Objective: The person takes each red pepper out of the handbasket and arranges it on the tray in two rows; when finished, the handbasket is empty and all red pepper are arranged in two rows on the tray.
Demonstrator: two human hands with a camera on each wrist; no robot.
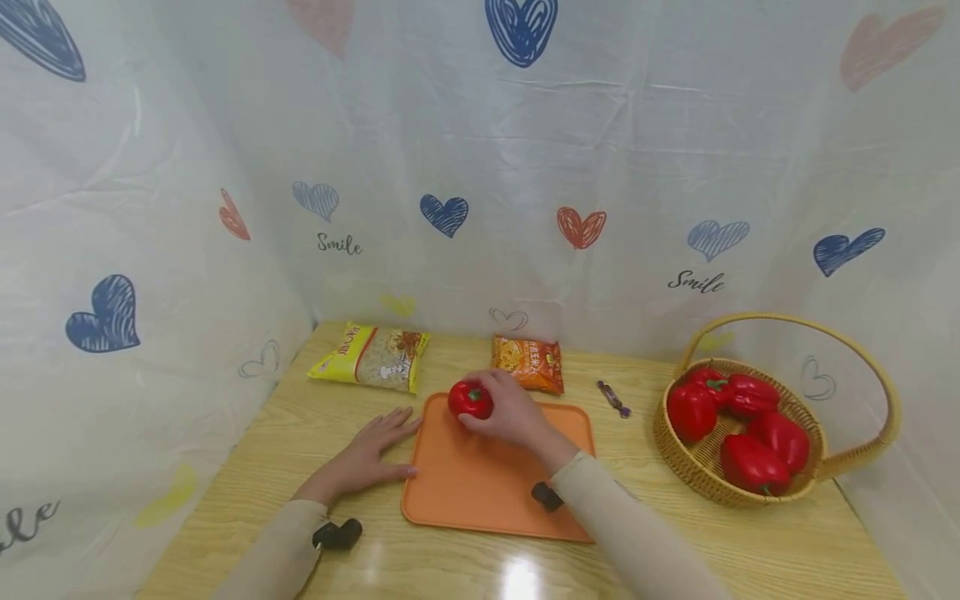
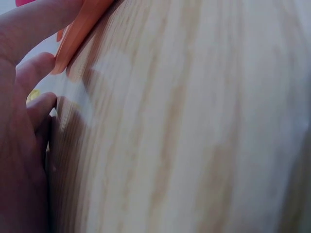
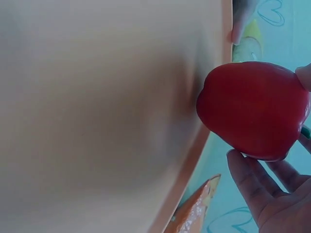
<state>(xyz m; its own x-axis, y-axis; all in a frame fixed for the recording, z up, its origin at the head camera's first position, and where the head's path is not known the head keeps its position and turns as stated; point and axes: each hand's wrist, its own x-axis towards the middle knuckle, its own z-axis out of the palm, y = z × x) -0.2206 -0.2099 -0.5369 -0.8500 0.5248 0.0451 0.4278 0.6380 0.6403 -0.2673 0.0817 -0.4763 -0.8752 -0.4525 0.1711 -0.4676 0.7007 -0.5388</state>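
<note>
My right hand [image 1: 512, 408] grips a red bell pepper [image 1: 470, 401] at the far left part of the orange tray [image 1: 480, 492]. In the right wrist view the thumb and fingers hold the pepper [image 3: 252, 109] around its green-stemmed end. Its lower end is close to the tray, and I cannot tell whether they touch. Beside the tray's left edge my left hand [image 1: 367, 454] lies with spread fingers on the wooden table. Its thumb is at the tray rim. The left wrist view shows these fingers [image 2: 34, 73] near the orange edge [image 2: 80, 34].
On the right a wicker basket [image 1: 690, 475] with a tall handle holds several red bell peppers [image 1: 753, 462]. Behind the tray lie a yellow snack bag [image 1: 375, 358] and an orange snack packet [image 1: 528, 364]. A small purple-wrapped candy [image 1: 613, 398] sits between tray and basket. A heart-printed curtain [image 1: 510, 150] surrounds the table.
</note>
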